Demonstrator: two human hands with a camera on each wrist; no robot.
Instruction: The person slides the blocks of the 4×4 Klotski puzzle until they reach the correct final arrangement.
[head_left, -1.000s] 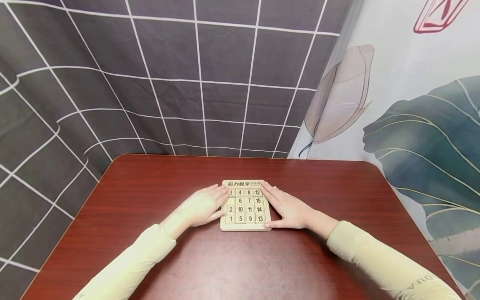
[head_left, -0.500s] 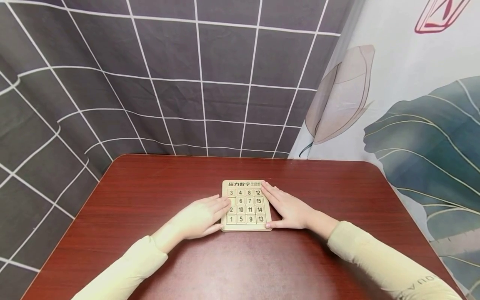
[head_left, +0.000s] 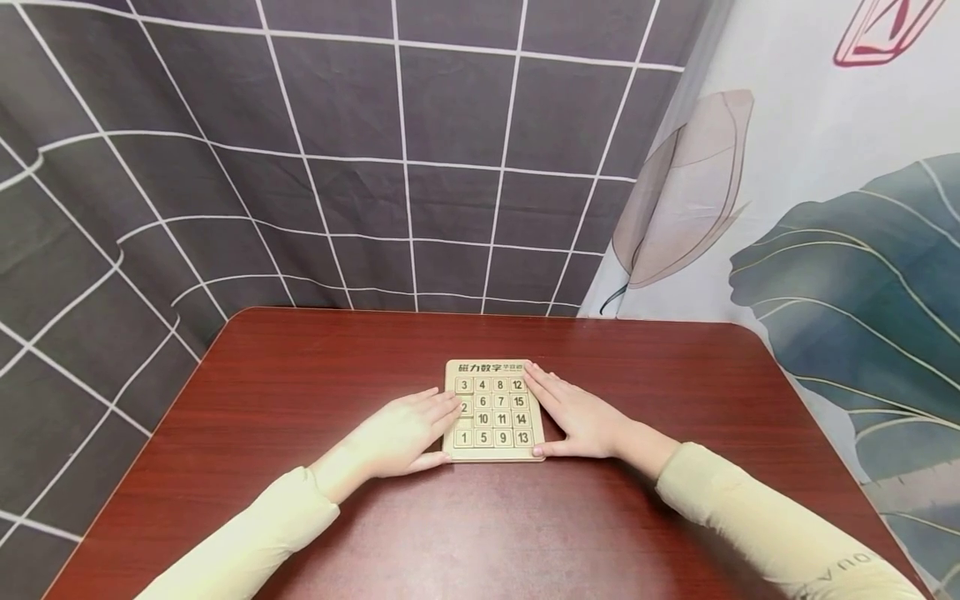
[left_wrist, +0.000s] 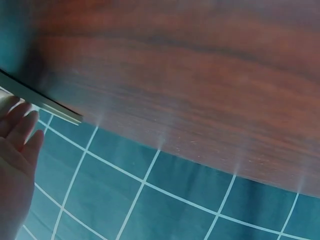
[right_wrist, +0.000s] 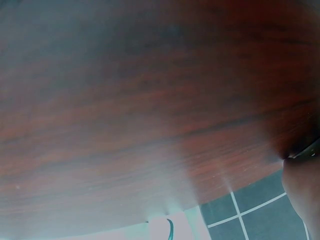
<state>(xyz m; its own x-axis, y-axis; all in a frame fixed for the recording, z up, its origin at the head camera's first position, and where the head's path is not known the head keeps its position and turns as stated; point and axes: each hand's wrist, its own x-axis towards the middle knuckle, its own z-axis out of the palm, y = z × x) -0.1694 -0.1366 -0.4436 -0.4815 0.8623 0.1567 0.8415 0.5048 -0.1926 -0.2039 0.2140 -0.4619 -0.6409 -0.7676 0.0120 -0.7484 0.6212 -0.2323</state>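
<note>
A pale number slide puzzle lies flat on the table in the head view, with dark Chinese characters across its top. My left hand touches its left side, fingers straight, fingertips on the tile numbered 2 and thumb at the lower left corner. That tile sits slightly below the line of the 6 tile, with a gap under it. Along the right edge rests my right hand, fingers extended to the top corner and thumb at the bottom one. The left wrist view shows the puzzle's edge beside the fingers.
The reddish-brown wooden table has rounded far corners. Behind it hangs a dark grey cloth with a white grid. A white curtain with leaf prints hangs at the right.
The left hand first shifted down slightly from the 3 tile; then the 2 tile slid upward into the gap beneath the 3. The right hand stays in place.
</note>
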